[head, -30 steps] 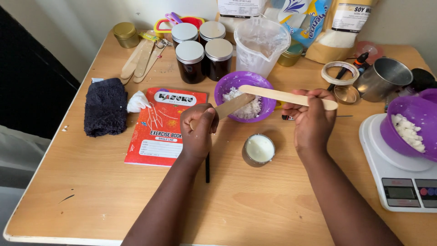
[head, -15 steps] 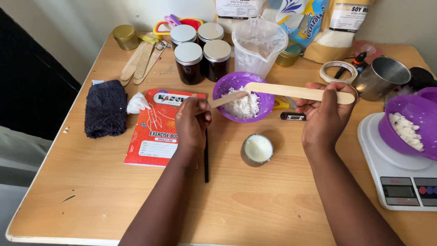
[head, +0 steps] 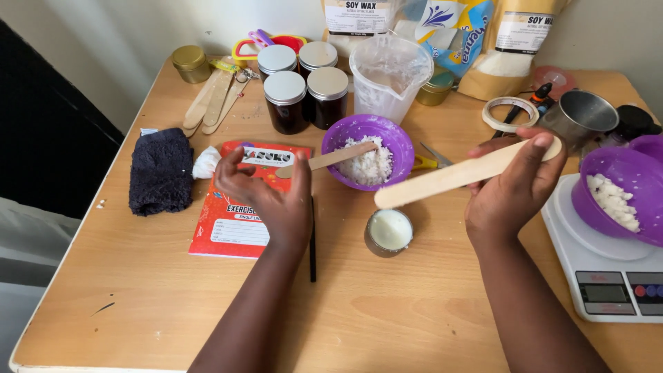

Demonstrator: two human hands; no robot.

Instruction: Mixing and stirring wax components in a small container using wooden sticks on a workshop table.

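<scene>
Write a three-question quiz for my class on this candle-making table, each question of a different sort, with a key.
1. True or false: the right hand holds a flat wooden stick.
2. What lies in the purple bowl between the hands? A) white flakes B) red liquid C) coins
3. Fill in: the small round tin near the hands holds something ___ in colour.

Key: 1 true; 2 A; 3 white. The left hand hovers open above the red exercise book, gripping nothing.
</scene>
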